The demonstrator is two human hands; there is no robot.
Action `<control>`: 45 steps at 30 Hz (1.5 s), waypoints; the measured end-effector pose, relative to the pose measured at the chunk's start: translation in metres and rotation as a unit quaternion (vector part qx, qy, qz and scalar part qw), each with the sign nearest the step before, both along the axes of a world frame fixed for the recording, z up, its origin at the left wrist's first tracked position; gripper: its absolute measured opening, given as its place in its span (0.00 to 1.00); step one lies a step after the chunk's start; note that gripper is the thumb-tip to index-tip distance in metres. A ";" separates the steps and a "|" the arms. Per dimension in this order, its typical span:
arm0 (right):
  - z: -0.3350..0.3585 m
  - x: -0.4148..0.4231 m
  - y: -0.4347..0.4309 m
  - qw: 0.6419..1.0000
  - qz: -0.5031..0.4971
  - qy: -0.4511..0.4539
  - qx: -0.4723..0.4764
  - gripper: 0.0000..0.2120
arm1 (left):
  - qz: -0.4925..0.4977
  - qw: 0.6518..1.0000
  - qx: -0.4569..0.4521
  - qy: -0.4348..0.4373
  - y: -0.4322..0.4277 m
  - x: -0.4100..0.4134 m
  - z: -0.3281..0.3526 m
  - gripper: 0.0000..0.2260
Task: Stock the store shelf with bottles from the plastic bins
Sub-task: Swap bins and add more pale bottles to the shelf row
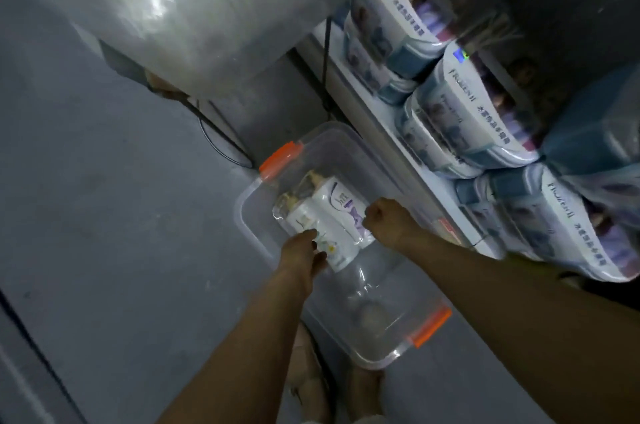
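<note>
Landmark: I take the clear plastic bin (pixel 341 243) with orange latches as my reference; it sits on the grey floor (pixel 104 198).
Bottle pack: I see a shrink-wrapped pack of white pump bottles (pixel 325 219) lying on its side inside the bin, toward its far end, pump heads pointing at the far orange latch (pixel 280 160).
Left hand: my left hand (pixel 304 255) reaches into the bin from the near side, fingers curled onto the near lower corner of the pack; it has hold of it.
Right hand: my right hand (pixel 384 217) is closed into a fist at the pack's shelf-side edge, touching it; I cannot tell if it is gripping the wrap or just pressing against it.
Bin's near half: only crumpled clear film shows there, by the near orange latch (pixel 431 326).
Shelf: the shelf (pixel 388 132) runs just beside the bin's far long side, holding stacked boxed goods (pixel 467 118) with purple and blue print.
Beyond the bin: a large bundle in clear plastic wrap (pixel 207 8) stands past the far end.
Feet: my bare feet (pixel 311 385) show at the bin's near corner.
</note>
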State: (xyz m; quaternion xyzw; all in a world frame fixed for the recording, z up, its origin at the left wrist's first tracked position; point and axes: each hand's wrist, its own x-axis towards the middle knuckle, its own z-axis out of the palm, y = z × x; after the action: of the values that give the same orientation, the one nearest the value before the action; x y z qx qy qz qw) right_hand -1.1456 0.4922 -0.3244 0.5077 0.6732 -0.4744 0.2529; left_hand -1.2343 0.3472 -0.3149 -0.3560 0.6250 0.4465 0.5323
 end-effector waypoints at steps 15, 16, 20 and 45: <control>-0.178 0.004 0.002 0.997 -0.062 -0.012 -0.047 0.46 | 0.057 0.998 -0.008 -0.001 0.022 0.023 -0.167 0.28; -0.179 0.003 0.002 0.998 -0.050 -0.018 -0.039 0.45 | 0.059 0.998 -0.009 0.000 0.022 0.023 -0.169 0.31; -0.170 0.001 0.001 0.999 -0.004 -0.042 -0.025 0.50 | 0.046 0.999 -0.016 -0.007 0.021 0.020 -0.173 0.37; 0.093 0.084 -0.034 0.955 -0.249 0.056 -0.150 0.37 | -0.041 0.997 0.001 0.061 -0.008 0.049 0.078 0.31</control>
State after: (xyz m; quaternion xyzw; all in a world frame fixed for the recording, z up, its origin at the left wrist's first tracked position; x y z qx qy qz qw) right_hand -1.0614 0.4586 -0.2316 0.5883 0.4596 -0.6455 0.1611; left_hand -1.1853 0.3396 -0.2373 -0.3014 0.6698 0.4460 0.5114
